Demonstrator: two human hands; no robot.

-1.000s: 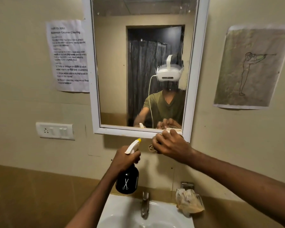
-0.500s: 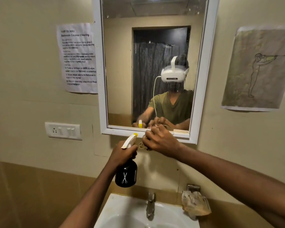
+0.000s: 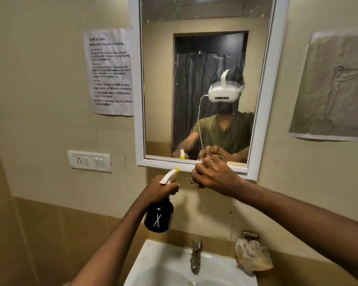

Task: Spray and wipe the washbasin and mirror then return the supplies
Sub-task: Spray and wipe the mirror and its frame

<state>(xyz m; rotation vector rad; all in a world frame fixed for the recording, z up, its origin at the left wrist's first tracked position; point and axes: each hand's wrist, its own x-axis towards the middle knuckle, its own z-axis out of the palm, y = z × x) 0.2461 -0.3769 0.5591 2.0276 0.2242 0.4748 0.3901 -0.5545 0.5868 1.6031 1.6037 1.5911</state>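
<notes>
A white-framed mirror (image 3: 160, 83) hangs on the wall, its glass streaked and wet. My left hand (image 3: 160, 189) grips a black spray bottle (image 3: 159, 217) with a white and yellow nozzle, held just below the mirror's bottom edge. My right hand (image 3: 214, 176) is closed on a brownish cloth (image 3: 193, 181) pressed against the lower frame of the mirror. Only a small fold of the cloth shows under the fingers. The white washbasin (image 3: 163, 263) with its metal tap (image 3: 195, 258) sits below.
A crumpled brown rag (image 3: 252, 258) lies in a holder to the right of the tap. A switch plate (image 3: 90, 161) and a printed task sheet (image 3: 110, 72) are on the wall to the left, a drawing (image 3: 333, 85) to the right.
My right hand with the cloth has slid left along the mirror's bottom edge, closer to the spray bottle. My view has shifted left and down a little.
</notes>
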